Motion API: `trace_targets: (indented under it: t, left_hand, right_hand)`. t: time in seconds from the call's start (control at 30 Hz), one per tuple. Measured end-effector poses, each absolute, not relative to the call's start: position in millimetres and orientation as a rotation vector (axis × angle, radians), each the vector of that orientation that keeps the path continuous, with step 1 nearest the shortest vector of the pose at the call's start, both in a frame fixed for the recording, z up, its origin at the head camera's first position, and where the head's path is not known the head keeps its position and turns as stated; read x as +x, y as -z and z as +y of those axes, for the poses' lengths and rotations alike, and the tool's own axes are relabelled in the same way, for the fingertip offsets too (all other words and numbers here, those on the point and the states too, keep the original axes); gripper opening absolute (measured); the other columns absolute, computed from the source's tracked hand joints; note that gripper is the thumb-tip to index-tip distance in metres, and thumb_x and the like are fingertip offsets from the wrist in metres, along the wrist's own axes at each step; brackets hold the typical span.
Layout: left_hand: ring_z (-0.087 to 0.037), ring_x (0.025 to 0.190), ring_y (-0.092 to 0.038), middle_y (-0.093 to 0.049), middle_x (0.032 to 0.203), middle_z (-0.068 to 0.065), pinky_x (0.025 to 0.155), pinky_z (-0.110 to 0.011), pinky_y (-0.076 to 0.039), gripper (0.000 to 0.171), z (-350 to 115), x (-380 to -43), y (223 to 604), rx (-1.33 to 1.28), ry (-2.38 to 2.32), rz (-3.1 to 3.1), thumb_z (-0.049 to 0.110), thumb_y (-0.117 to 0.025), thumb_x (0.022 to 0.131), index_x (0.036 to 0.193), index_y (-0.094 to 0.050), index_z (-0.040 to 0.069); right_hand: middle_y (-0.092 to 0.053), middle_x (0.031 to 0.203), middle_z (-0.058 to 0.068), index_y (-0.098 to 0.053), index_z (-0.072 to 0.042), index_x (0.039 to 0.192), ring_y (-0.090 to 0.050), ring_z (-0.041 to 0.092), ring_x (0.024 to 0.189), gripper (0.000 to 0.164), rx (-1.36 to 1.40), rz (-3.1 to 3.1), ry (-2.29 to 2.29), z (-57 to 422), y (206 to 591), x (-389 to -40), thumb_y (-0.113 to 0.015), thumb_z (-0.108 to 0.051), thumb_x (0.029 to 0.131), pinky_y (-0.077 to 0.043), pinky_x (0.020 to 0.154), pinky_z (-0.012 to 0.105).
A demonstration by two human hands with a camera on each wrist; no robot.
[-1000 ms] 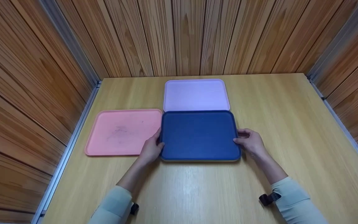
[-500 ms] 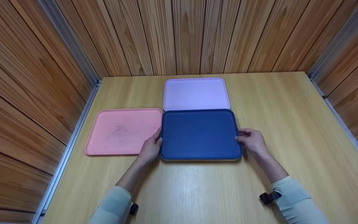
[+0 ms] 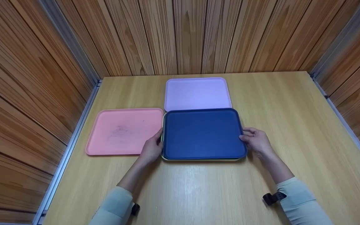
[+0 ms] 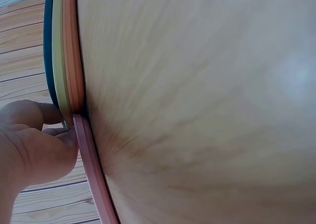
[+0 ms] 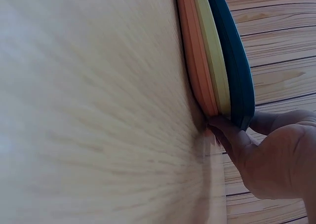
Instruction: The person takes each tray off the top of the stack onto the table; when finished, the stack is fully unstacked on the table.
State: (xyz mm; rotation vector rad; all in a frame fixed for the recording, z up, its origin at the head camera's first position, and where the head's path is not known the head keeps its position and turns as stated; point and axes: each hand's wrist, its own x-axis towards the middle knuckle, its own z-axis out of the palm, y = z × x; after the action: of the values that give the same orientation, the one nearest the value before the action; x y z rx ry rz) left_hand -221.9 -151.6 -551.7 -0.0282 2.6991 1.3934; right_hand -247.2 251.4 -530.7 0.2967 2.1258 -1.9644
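A dark blue tray [image 3: 203,134] lies on top of a stack, offset to the right. Beneath it a yellow tray [image 4: 58,51] shows along the left and front, with an orange tray [image 4: 73,51] at the bottom. My right hand [image 3: 256,142] grips the blue tray's right edge, thumb on its rim and fingers reaching down the stack's side. At the stack's left edge my left hand [image 3: 152,150] holds the yellow tray's rim, its fingertips partly hidden. A pink tray [image 3: 127,131] with dark smudges lies left of the stack, close beside the left hand.
A lilac tray [image 3: 197,93] lies behind the stack, against its far edge. The wooden table [image 3: 192,193] is bounded by wood-panelled walls [image 3: 189,37] at the back and both sides.
The blue tray has slid a little to the right with my right hand, baring the yellow tray's left rim. My left hand has stayed nearly still.
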Motion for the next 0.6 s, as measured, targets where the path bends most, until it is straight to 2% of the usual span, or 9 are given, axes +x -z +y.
trace_targets:
  t: [0.13,0.37,0.6]
  left_hand:
    - [-0.023,0.146,-0.035,-0.039,0.158,-0.011,0.117,-0.041,-0.031,0.071,-151.3,-222.2,551.6,-0.005,-1.365,2.694,-0.007,-0.058,0.093,0.158,-0.033,0.007]
    - [-0.020,0.148,-0.030,-0.033,0.162,-0.006,0.119,-0.040,-0.028,0.075,-149.0,-223.6,550.5,-0.073,-1.346,2.658,-0.007,-0.059,0.094,0.160,-0.028,0.010]
    - [-0.019,0.149,-0.027,-0.031,0.163,-0.003,0.119,-0.041,-0.027,0.075,-148.7,-222.7,549.6,-0.094,-1.329,2.638,-0.004,-0.058,0.096,0.161,-0.026,0.013]
  right_hand:
    - [-0.074,0.102,0.005,-0.040,0.012,0.146,-0.072,0.010,0.085,0.053,0.285,2.084,1.991,254.6,531.0,-246.5,-0.060,0.003,0.098,-0.060,0.072,0.026]
    - [-0.065,0.128,0.024,-0.032,0.009,0.152,-0.072,0.015,0.093,0.065,0.180,2.049,1.982,258.5,530.3,-239.4,-0.064,0.004,0.096,-0.060,0.077,0.030]
    - [-0.073,0.111,0.015,-0.034,0.004,0.154,-0.074,0.020,0.085,0.068,0.223,2.099,1.900,258.9,525.7,-226.3,-0.065,0.006,0.093,-0.060,0.067,0.029]
